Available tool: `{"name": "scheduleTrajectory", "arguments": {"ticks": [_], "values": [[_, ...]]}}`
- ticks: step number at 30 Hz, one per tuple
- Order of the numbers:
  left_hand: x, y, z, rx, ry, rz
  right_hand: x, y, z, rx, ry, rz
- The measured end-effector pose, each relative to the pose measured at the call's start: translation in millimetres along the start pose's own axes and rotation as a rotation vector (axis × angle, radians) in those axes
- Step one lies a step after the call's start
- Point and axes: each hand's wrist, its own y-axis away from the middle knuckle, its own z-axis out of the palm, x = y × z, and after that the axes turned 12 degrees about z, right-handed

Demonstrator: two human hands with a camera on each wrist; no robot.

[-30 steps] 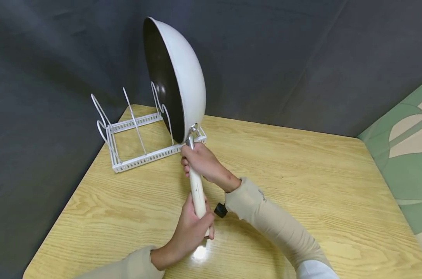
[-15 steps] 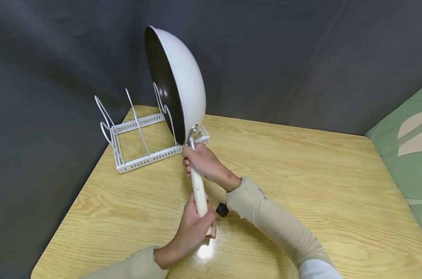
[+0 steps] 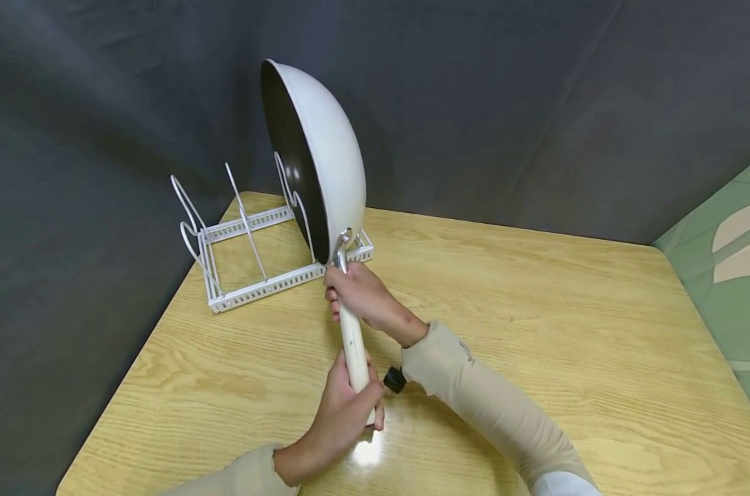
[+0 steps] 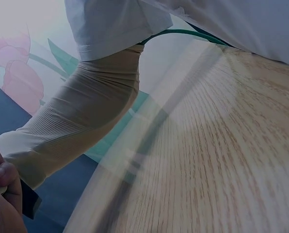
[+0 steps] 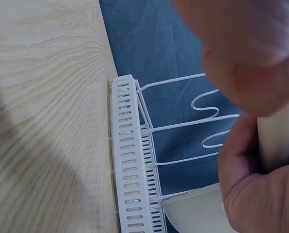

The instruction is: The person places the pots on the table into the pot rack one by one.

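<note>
A white wok (image 3: 340, 158) with a dark inside stands on edge at the right part of a white wire rack (image 3: 263, 286), its hollow facing left. Wire dividers pass in front of the dark inside. Its cream handle (image 3: 353, 344) slopes down toward me. My right hand (image 3: 365, 295) grips the handle near its metal neck. Lower down, my left hand (image 3: 345, 406) holds the handle's end, thumb across the top. In the right wrist view the wok's edge (image 5: 200, 213) meets the rack's slotted rail (image 5: 130, 170); whether it bears weight there, I cannot tell.
The rack's left section holds thin upright wire dividers (image 3: 246, 220). A wooden table (image 3: 536, 331) lies beneath everything, with dark cloth (image 3: 505, 103) behind and to the left. A small black block (image 3: 395, 379) sits at my right wrist.
The wok's upper rim has come down in the head view, more than the rack has shifted. Both hands keep their grip on the handle. The view itself has moved slightly.
</note>
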Motion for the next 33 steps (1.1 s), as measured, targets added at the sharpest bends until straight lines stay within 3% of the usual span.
{"name": "scheduleTrajectory", "arguments": {"ticks": [33], "values": [[-1.1,-0.1,0.5,0.025,-0.014,-0.014,2.8,-2.0,-1.2,-0.007,0.042,-0.021]]}}
